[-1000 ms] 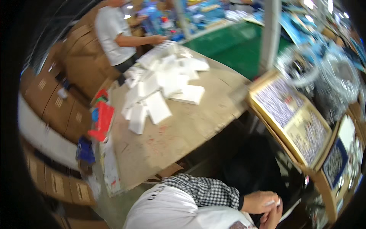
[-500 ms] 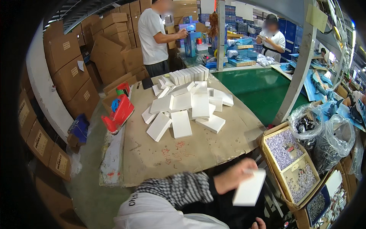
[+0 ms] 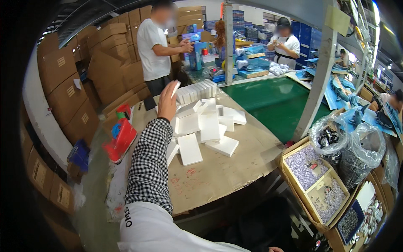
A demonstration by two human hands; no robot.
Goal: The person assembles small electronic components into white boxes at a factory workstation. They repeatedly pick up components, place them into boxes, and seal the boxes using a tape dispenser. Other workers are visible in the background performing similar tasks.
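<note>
My left arm, in a black-and-white checked sleeve, reaches far over the table. At the near-left end of a row of upright white boxes (image 3: 195, 92), my left hand (image 3: 167, 104) grips a white box (image 3: 176, 89). Only a thin edge of that box shows past the fingers; the hand hides the rest. Beside the forearm lies a loose pile of flat white boxes (image 3: 208, 127), some overlapping and tilted. Just a sliver of my right hand (image 3: 275, 249) shows at the bottom edge, its fingers mostly out of the picture.
Brown paper covers the table (image 3: 218, 176). A red container (image 3: 121, 140) stands at its left edge. On the right are a wooden tray (image 3: 304, 189) of small clear parts and plastic bags (image 3: 357, 147). A metal post (image 3: 319, 80) rises beside a green belt (image 3: 273, 101). Two people work beyond.
My left hand has carried the white box from low at the right, near my lap, up and left to the far row. My right hand has dropped almost out of view.
</note>
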